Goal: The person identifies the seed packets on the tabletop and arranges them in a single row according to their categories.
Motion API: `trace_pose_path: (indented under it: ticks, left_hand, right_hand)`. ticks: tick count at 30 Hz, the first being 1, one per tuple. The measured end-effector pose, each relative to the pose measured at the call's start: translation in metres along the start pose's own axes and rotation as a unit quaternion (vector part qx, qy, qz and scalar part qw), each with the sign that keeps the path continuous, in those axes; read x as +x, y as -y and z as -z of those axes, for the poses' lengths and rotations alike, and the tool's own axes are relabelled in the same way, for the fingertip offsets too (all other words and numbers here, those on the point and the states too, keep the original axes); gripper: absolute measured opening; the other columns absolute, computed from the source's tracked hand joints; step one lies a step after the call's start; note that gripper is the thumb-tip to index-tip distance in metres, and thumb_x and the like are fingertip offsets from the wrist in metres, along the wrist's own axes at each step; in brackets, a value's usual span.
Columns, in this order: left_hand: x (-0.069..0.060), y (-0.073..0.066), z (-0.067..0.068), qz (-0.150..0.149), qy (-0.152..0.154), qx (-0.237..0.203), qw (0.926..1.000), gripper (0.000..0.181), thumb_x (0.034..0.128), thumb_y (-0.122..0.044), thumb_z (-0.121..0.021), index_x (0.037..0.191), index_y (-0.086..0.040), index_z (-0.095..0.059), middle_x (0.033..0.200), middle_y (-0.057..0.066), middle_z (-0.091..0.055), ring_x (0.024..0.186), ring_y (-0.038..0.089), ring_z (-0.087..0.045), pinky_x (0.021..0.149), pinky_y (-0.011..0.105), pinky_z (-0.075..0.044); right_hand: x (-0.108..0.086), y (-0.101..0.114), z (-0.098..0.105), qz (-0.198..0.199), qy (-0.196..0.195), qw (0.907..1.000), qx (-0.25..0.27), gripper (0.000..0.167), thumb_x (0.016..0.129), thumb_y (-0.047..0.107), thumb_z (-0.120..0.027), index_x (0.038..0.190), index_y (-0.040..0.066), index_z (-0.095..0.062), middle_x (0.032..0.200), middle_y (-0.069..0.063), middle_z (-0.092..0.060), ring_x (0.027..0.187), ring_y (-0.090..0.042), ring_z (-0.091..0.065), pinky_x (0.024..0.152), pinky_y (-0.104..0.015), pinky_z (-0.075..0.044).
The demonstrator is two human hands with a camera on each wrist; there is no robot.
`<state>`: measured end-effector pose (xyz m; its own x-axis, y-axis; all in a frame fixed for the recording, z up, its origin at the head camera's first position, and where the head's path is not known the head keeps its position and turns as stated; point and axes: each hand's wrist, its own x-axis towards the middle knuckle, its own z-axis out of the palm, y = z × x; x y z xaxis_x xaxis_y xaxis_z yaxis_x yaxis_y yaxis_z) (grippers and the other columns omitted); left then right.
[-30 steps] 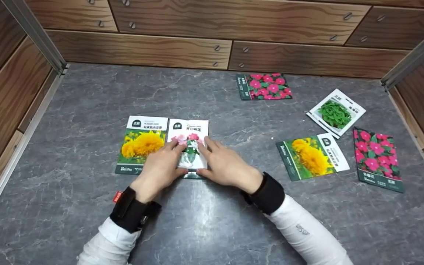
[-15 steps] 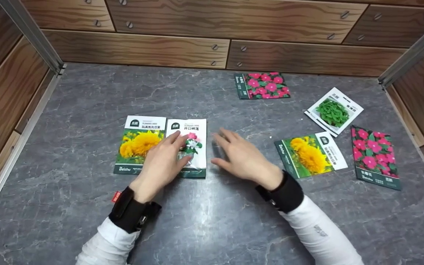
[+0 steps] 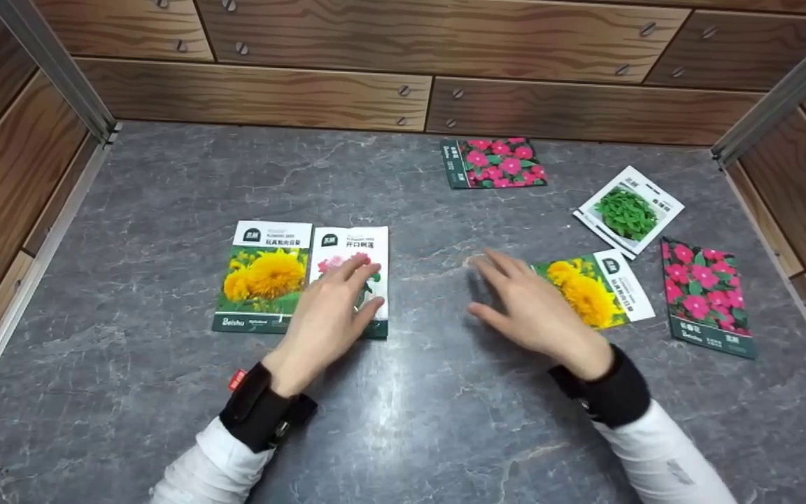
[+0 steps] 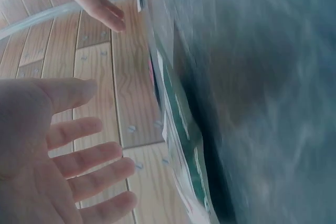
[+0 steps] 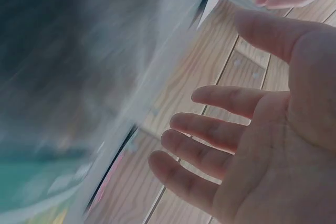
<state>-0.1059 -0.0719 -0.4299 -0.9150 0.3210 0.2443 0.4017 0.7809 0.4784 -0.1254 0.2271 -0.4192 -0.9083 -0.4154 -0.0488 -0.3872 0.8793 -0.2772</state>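
Two seed packets lie side by side at centre left in the head view: a yellow sunflower packet [image 3: 266,276] and a packet with pink and white flowers [image 3: 376,241]. My left hand [image 3: 326,308] hovers over the second one with its fingers spread, partly hiding both. The left wrist view shows its palm [image 4: 31,145] raised off the packet edge, holding nothing. My right hand [image 3: 539,304] is above the table beside a second sunflower packet [image 3: 585,290], covering that packet's left part. In the right wrist view the right fingers [image 5: 210,129] are extended, with nothing in them.
Further right lie a green-leaf packet [image 3: 627,210], turned at an angle, and a pink-flower packet [image 3: 707,294]. Another pink-flower packet [image 3: 497,162] rests sideways near the back wooden wall [image 3: 305,94]. Wood-patterned walls border the grey marbled table [image 3: 431,420].
My right hand has left the pink-and-white flower packet and moved right to the second sunflower packet. My left hand has lifted slightly off and shifted a little right. The packets have stayed put.
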Motion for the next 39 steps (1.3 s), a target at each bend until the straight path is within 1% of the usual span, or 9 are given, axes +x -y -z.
trace_pose_path:
  ticks: [5, 8, 14, 21, 24, 27, 31, 35, 39]
  left_hand:
    - [0.001, -0.017, -0.008, -0.028, -0.008, -0.023, 0.9993, 0.045, 0.0978, -0.024, -0.074, 0.137, -0.004, -0.066, 0.145, 0.022, -0.065, 0.132, 0.041, -0.064, 0.113, 0.057, -0.053]
    - [0.004, -0.032, -0.015, -0.042, 0.004, -0.044, 0.9982, 0.045, 0.0979, -0.023, -0.073, 0.138, -0.005, -0.065, 0.146, 0.022, -0.064, 0.132, 0.039, -0.065, 0.114, 0.055, -0.054]
    - [0.014, -0.066, -0.033, -0.061, 0.044, -0.034, 0.9966, 0.045, 0.1006, -0.029, -0.069, 0.141, -0.009, -0.063, 0.150, 0.018, -0.062, 0.136, 0.032, -0.064, 0.115, 0.047, -0.055]
    - [0.037, -0.100, -0.057, -0.064, 0.093, -0.021, 0.9933, 0.048, 0.1020, -0.033, -0.068, 0.144, -0.012, -0.061, 0.154, 0.014, -0.060, 0.139, 0.030, -0.062, 0.108, 0.044, -0.060]
    - [0.048, -0.110, -0.068, -0.059, 0.110, -0.021, 0.9920, 0.049, 0.1019, -0.033, -0.069, 0.145, -0.012, -0.061, 0.154, 0.014, -0.059, 0.139, 0.030, -0.062, 0.109, 0.044, -0.059]
    - [0.058, -0.120, -0.078, -0.052, 0.140, -0.018, 0.9886, 0.052, 0.1024, -0.035, -0.068, 0.149, -0.014, -0.058, 0.158, 0.014, -0.056, 0.143, 0.030, -0.059, 0.113, 0.045, -0.057]
    - [0.069, -0.130, -0.091, -0.058, 0.176, -0.005, 0.9827, 0.055, 0.1042, -0.037, -0.065, 0.153, -0.016, -0.054, 0.163, 0.014, -0.050, 0.148, 0.031, -0.055, 0.117, 0.046, -0.053]
    - [0.077, -0.137, -0.101, -0.062, 0.182, 0.013, 0.9813, 0.054, 0.1055, -0.036, -0.063, 0.155, -0.018, -0.053, 0.166, 0.014, -0.046, 0.151, 0.032, -0.051, 0.117, 0.046, -0.054]
    - [0.084, -0.142, -0.109, -0.044, 0.179, 0.024, 0.9825, 0.056, 0.1055, -0.037, -0.063, 0.157, -0.019, -0.051, 0.167, 0.015, -0.044, 0.153, 0.032, -0.047, 0.114, 0.047, -0.056]
  right_hand:
    - [-0.024, -0.031, 0.007, -0.026, -0.021, 0.9994, -0.005, 0.074, 0.099, 0.039, -0.071, 0.156, -0.003, -0.046, 0.163, -0.030, -0.042, 0.148, -0.051, -0.044, 0.124, -0.066, -0.037]
    - [-0.037, -0.051, 0.011, -0.039, -0.040, 0.9984, -0.001, 0.072, 0.099, 0.036, -0.072, 0.154, -0.004, -0.048, 0.158, -0.034, -0.046, 0.145, -0.054, -0.046, 0.122, -0.068, -0.037]
    - [-0.060, -0.091, 0.021, -0.093, -0.047, 0.9944, 0.017, 0.075, 0.100, 0.034, -0.071, 0.154, -0.009, -0.043, 0.158, -0.041, -0.040, 0.143, -0.062, -0.041, 0.120, -0.074, -0.033]
    - [-0.071, -0.130, 0.028, -0.165, -0.017, 0.9859, 0.024, 0.082, 0.104, 0.041, -0.064, 0.158, -0.012, -0.033, 0.160, -0.046, -0.029, 0.144, -0.067, -0.031, 0.119, -0.078, -0.027]
    - [-0.071, -0.138, 0.030, -0.183, -0.007, 0.9826, 0.032, 0.085, 0.104, 0.043, -0.063, 0.158, -0.015, -0.030, 0.160, -0.046, -0.028, 0.144, -0.067, -0.029, 0.121, -0.077, -0.026]
    - [-0.071, -0.141, 0.029, -0.204, 0.011, 0.9781, 0.038, 0.088, 0.104, 0.043, -0.063, 0.159, -0.015, -0.027, 0.160, -0.047, -0.026, 0.145, -0.066, -0.028, 0.121, -0.076, -0.026]
    - [-0.072, -0.142, 0.029, -0.224, 0.030, 0.9735, 0.037, 0.091, 0.103, 0.046, -0.062, 0.160, -0.015, -0.024, 0.158, -0.049, -0.027, 0.144, -0.066, -0.029, 0.121, -0.076, -0.028]
    - [-0.072, -0.140, 0.028, -0.230, 0.032, 0.9722, 0.032, 0.092, 0.102, 0.047, -0.063, 0.160, -0.014, -0.025, 0.156, -0.049, -0.031, 0.142, -0.066, -0.035, 0.118, -0.076, -0.033]
    - [-0.071, -0.136, 0.027, -0.232, 0.029, 0.9719, 0.024, 0.091, 0.102, 0.046, -0.064, 0.160, -0.014, -0.026, 0.155, -0.049, -0.033, 0.140, -0.066, -0.038, 0.116, -0.076, -0.035]
